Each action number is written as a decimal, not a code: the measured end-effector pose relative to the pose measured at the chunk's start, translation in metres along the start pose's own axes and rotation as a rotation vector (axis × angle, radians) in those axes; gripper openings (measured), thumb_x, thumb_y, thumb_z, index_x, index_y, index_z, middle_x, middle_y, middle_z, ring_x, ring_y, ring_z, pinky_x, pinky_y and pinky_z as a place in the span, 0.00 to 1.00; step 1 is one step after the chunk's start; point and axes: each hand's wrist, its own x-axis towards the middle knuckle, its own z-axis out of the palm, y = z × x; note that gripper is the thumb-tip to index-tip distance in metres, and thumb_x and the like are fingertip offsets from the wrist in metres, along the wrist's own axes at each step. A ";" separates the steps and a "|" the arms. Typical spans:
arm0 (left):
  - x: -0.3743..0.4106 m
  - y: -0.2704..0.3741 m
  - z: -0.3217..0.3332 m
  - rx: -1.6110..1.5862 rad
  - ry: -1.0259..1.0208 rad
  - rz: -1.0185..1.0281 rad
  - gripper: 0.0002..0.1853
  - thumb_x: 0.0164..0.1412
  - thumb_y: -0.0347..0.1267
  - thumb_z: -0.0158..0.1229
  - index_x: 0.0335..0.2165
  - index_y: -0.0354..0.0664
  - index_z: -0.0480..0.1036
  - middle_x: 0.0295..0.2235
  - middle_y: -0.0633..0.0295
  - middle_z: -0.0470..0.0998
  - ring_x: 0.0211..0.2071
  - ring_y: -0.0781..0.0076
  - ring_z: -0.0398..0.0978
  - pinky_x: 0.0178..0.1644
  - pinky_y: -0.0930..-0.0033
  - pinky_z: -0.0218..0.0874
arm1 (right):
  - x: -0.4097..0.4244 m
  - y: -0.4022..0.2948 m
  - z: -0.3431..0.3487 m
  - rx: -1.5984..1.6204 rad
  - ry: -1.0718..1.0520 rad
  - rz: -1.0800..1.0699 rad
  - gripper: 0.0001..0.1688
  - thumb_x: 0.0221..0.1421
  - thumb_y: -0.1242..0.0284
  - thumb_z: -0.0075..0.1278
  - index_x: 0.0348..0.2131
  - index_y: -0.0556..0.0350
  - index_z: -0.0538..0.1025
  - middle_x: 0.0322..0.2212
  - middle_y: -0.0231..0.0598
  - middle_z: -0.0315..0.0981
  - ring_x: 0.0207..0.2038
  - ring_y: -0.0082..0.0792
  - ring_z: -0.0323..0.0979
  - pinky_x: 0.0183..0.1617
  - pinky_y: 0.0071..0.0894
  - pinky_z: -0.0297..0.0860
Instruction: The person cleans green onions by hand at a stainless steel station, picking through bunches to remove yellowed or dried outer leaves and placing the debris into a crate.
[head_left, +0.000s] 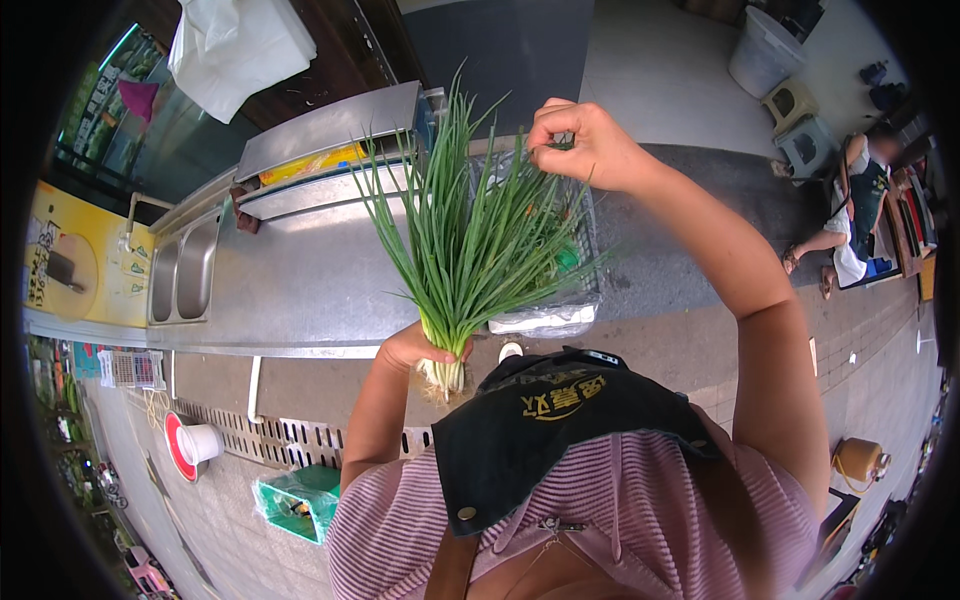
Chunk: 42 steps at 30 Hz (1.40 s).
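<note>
My left hand grips a thick bunch of scallions low on the pale stems. White bulbs and stringy roots hang just below that fist, while the long green leaves fan out away from me. Raised beyond the leaves on the right, my right hand has its fingers curled against the thumb. A bit of dark green scallion leaf shows within them. Partly hidden behind the bunch is a plastic-lined crate with more greens in it.
A steel counter with a double sink and a metal shelf stands at left. A green bin and a white bucket are on the ground near a drain grate. Another person sits far right.
</note>
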 end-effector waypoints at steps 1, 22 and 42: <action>0.000 0.000 0.001 -0.014 0.000 0.012 0.31 0.30 0.36 0.69 0.36 0.36 0.67 0.22 0.59 0.72 0.23 0.70 0.68 0.29 0.70 0.58 | 0.001 0.002 -0.001 0.107 0.078 0.126 0.04 0.41 0.77 0.46 0.18 0.57 0.72 0.19 0.29 0.67 0.28 0.22 0.62 0.35 0.22 0.60; -0.023 -0.025 -0.011 -0.350 -0.155 0.119 0.30 0.32 0.34 0.63 0.38 0.37 0.64 0.17 0.58 0.67 0.18 0.71 0.60 0.26 0.69 0.48 | 0.020 0.029 -0.012 -0.740 0.093 0.025 0.08 0.47 0.67 0.51 0.26 0.49 0.78 0.28 0.28 0.72 0.38 0.32 0.67 0.48 0.35 0.57; 0.079 0.005 -0.017 -0.446 -0.369 0.158 0.32 0.33 0.35 0.63 0.40 0.38 0.63 0.20 0.60 0.67 0.23 0.71 0.63 0.32 0.69 0.54 | -0.057 0.057 0.038 0.048 0.366 0.512 0.06 0.45 0.74 0.54 0.26 0.59 0.77 0.24 0.32 0.71 0.31 0.23 0.67 0.37 0.22 0.61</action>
